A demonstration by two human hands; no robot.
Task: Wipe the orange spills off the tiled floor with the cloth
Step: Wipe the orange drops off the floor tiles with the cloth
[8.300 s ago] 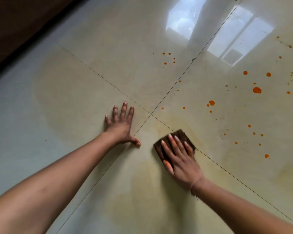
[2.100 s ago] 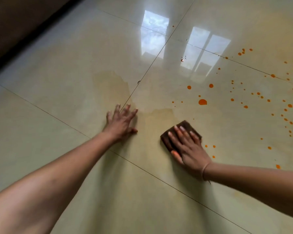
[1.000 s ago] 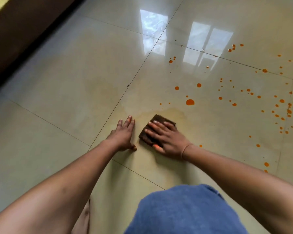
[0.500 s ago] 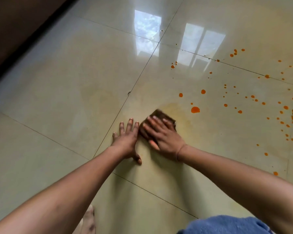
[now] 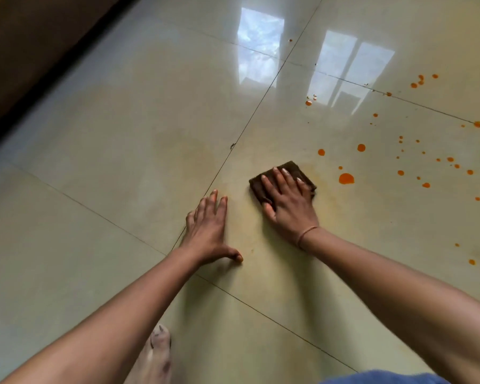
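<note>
A folded dark brown cloth [image 5: 291,169] lies flat on the glossy beige tiled floor [image 5: 122,151]. My right hand [image 5: 288,203] presses down on it with straight, spread fingers. My left hand [image 5: 209,231] rests flat on the tile beside it, to the left, fingers spread, holding nothing. Orange spills dot the floor to the right of the cloth; the biggest drop [image 5: 346,178] sits just beyond the cloth's right edge, and smaller drops [image 5: 360,147] scatter farther right and back. A faint yellowish smear surrounds the cloth.
A dark wooden edge [image 5: 39,51] runs along the upper left. My bare foot [image 5: 155,353] is at the bottom centre, and blue fabric [image 5: 385,378] shows at the bottom right. Bright window reflections [image 5: 261,45] lie on the far tiles.
My right hand has slid the cloth to the right, away from my left hand, nearer the big orange drop. My left hand stays planted on the tile.
</note>
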